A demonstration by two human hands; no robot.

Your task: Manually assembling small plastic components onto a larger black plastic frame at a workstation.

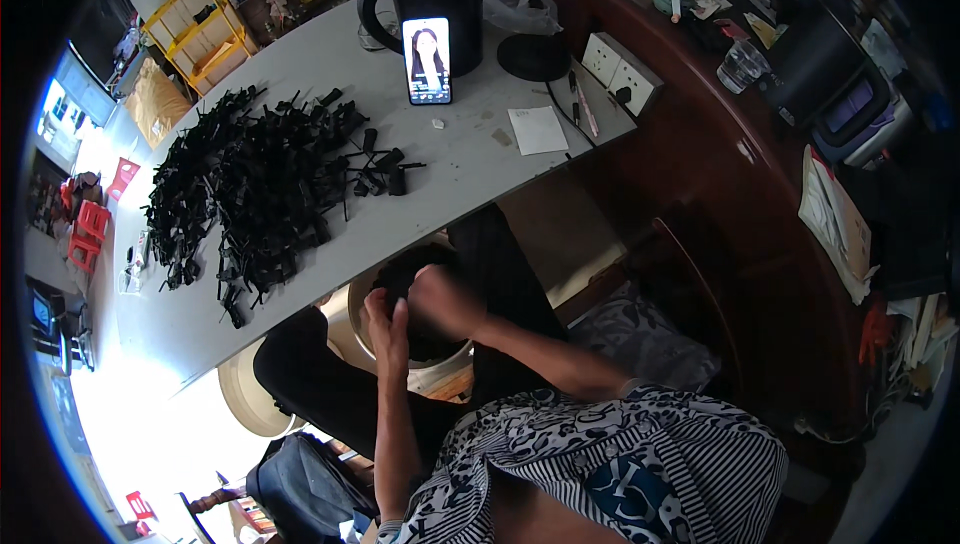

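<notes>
Both hands are close together over a pale bucket between my knees, with dark contents inside it. My left hand has its thumb up and its fingers bent; whatever they grip is too small to make out. Motion smears my right hand, just beside the left, so its fingers do not show clearly. A big heap of small black plastic parts with thin stems covers the left part of the grey table. A few parts lie loose at the heap's right edge.
A lit phone leans against a black kettle. To the right are a round black pad, white paper, pens and a power strip. A curved red-brown counter borders the right. Another pale bucket stands below the table.
</notes>
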